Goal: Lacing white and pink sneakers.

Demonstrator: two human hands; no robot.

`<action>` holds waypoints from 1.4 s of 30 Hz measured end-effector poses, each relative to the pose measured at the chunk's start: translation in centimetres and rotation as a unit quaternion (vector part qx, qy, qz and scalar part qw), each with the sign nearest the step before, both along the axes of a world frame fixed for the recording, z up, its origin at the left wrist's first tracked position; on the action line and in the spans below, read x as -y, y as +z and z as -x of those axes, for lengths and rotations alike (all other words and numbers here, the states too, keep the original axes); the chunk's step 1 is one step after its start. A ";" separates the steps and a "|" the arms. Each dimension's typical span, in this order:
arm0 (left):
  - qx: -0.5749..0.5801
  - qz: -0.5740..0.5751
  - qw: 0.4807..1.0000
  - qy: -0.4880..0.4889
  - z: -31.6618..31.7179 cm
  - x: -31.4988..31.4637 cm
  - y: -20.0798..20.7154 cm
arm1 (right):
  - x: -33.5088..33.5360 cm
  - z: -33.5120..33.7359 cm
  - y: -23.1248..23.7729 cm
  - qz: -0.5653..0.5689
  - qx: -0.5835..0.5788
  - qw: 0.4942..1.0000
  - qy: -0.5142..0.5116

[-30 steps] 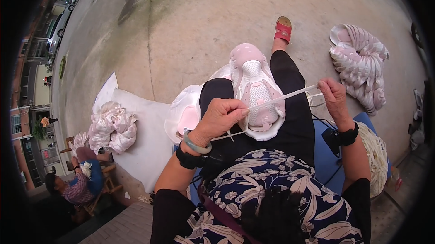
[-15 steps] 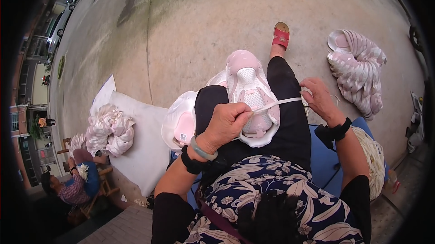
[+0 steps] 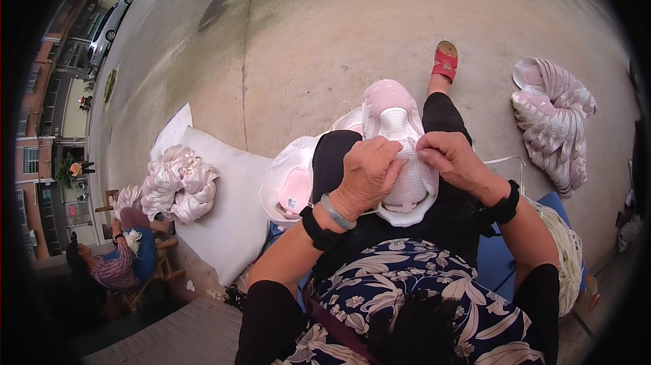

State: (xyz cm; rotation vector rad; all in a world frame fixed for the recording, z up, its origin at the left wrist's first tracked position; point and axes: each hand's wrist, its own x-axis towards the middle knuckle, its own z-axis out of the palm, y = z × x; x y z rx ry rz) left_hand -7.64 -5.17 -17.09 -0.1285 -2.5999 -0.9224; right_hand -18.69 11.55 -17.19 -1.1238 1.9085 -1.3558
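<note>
A pink and white sneaker point(image 3: 390, 97) rests across my lap, toe pointing away from me. My left hand point(image 3: 369, 174) is closed in a pinch at the left side of its lacing area; the fingertips cover what they grip there. Opposite it, close by, my right hand point(image 3: 453, 158) pinches at the right edge of the lacing area, thumb and forefinger together on the white shoelace, mostly hidden. A loose stretch of white shoelace point(image 3: 505, 159) loops out past my right wrist. Another pink and white shoe point(image 3: 279, 188) lies by my left thigh.
At right stands a blue stool point(image 3: 494, 266) beside a bundle of cream laces point(image 3: 561, 256). A curved stack of pink and white shoe pieces point(image 3: 555, 121) lies on the concrete; another heap point(image 3: 180, 185) sits on a white sheet point(image 3: 227, 168) at left. Beyond it a person point(image 3: 122, 260) sits working.
My right hand has moved left, from holding the lace stretched out at the side, to the shoe beside my left hand. The whole view has shifted slightly.
</note>
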 end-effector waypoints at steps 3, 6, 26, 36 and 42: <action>-0.003 -0.014 0.999 0.035 0.7 0.5 -0.9 | 0.5 0.5 -1.0 -0.029 0.030 0.998 -0.056; 0.028 -0.051 0.996 0.062 1.0 0.6 -1.8 | 0.9 0.8 -2.0 -0.020 0.018 0.997 -0.069; -0.003 0.059 0.996 0.068 1.2 -1.3 -2.9 | 0.3 -2.3 -5.1 0.038 -0.003 0.982 -0.184; -0.003 -0.002 0.998 0.064 1.4 -1.3 -3.5 | -0.4 -0.7 -3.4 -0.009 0.064 0.988 -0.141; 0.006 -0.020 0.997 0.076 1.5 -1.2 -3.5 | 0.2 -0.2 -2.3 -0.049 -0.025 0.990 -0.130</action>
